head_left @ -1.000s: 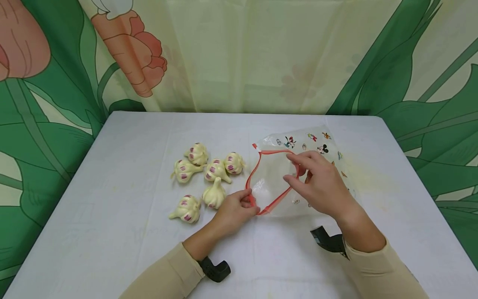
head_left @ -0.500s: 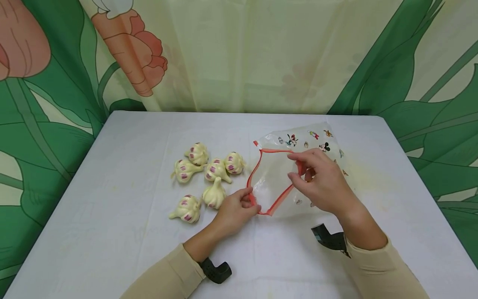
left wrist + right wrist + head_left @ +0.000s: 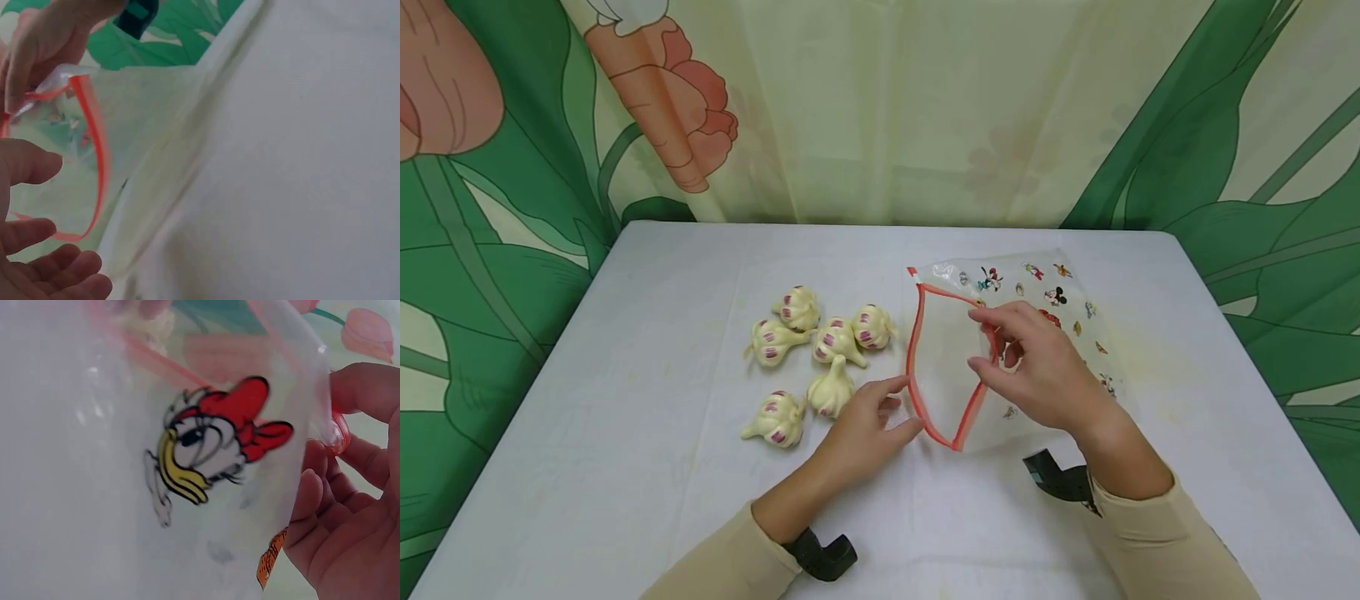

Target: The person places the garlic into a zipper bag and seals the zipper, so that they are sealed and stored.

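Six garlic bulbs lie left of the zip bag, whose mouth may sag because only the right hand pinches its rim while the left hand hovers slack-fingered.

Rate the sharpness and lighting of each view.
Head view: evenly lit, soft shadows, sharp on the garlic bulbs and the bag. Left wrist view: soft, the left hand blurred at the frame edge, the tablecloth washed out. Right wrist view: very close, the printed duck soft, the film hazy, the right hand at the edge.
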A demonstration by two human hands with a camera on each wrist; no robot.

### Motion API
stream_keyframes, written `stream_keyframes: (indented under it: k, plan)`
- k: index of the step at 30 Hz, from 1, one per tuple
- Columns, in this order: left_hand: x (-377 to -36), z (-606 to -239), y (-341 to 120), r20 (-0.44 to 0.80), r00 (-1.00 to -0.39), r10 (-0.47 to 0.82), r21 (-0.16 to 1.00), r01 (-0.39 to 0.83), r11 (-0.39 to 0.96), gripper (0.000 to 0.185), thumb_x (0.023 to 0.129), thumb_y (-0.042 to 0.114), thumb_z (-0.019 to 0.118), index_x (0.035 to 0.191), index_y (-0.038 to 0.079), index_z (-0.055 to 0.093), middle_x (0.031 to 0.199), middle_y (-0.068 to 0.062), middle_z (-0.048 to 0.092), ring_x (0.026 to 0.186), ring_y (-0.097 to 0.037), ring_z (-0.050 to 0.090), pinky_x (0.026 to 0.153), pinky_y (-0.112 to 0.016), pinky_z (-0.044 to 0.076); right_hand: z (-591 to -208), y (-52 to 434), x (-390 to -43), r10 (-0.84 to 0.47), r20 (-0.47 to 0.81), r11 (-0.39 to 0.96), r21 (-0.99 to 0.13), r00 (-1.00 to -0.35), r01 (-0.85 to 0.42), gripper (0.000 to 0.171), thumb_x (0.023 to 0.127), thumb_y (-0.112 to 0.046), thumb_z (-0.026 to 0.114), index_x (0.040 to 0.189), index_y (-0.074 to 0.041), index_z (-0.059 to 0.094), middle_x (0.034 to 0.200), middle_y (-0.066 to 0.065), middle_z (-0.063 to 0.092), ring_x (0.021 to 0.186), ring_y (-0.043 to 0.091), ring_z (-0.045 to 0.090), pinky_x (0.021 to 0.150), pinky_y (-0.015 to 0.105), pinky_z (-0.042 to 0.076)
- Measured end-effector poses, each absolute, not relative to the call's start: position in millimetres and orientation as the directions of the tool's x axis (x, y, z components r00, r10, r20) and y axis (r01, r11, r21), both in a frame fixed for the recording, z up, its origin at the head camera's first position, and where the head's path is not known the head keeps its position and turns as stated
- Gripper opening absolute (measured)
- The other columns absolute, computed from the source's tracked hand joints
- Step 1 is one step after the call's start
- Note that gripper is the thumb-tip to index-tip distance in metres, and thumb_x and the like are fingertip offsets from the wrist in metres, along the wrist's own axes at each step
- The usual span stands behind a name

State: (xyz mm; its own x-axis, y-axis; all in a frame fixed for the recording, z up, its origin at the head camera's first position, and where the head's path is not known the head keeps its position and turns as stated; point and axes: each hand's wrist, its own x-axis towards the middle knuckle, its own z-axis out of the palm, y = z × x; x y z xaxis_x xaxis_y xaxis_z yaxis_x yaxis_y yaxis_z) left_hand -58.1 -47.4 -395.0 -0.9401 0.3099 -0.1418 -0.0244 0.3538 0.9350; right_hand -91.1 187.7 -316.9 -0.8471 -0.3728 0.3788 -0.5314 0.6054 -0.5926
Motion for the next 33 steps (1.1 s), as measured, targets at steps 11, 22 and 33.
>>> stream_keyframes:
  k: [11,22,33]
  plan:
    - [-50.6,-355.5,-92.2,0.054,-0.960,0.273,0.865,0.182,0.468,0.052,0.087,0.012,0.079,0.135,0.006,0.059,0.129,-0.005,0.061,0.113,-0.025,0.059,0.095,-0.040,0.052,-320.8,188.2,-89.7,-0.377,0.367,0.589,-0.614,-0.850,-0.526,0.049,0.079,0.006,0.079,0.125,0.000,0.064,0.102,0.003,0.057,0.079,0.012,0.051,0.069,0.016,0.048]
    - [-70.6,-355.4,-132.6,0.112,-0.967,0.228,0.764,0.230,0.602,0.056,0.089,0.011,0.076,0.139,-0.001,0.054,0.133,-0.016,0.057,0.118,-0.034,0.055,0.096,-0.048,0.050,-322.4,189.4,-89.6,-0.381,0.373,0.592,-0.605,-0.846,-0.533,0.051,0.079,0.006,0.078,0.127,0.000,0.063,0.103,0.003,0.057,0.080,0.011,0.050,0.068,0.017,0.047]
    - [-83.4,-365.1,-137.2,-0.064,-0.963,0.262,0.747,0.128,0.652,0.057,0.089,0.013,0.075,0.139,0.001,0.053,0.136,-0.013,0.057,0.122,-0.033,0.054,0.100,-0.048,0.046,-322.7,188.6,-89.0,-0.381,0.359,0.587,-0.618,-0.852,-0.523,0.051,0.080,0.005,0.078,0.129,0.001,0.062,0.103,0.003,0.057,0.082,0.012,0.050,0.068,0.018,0.047]
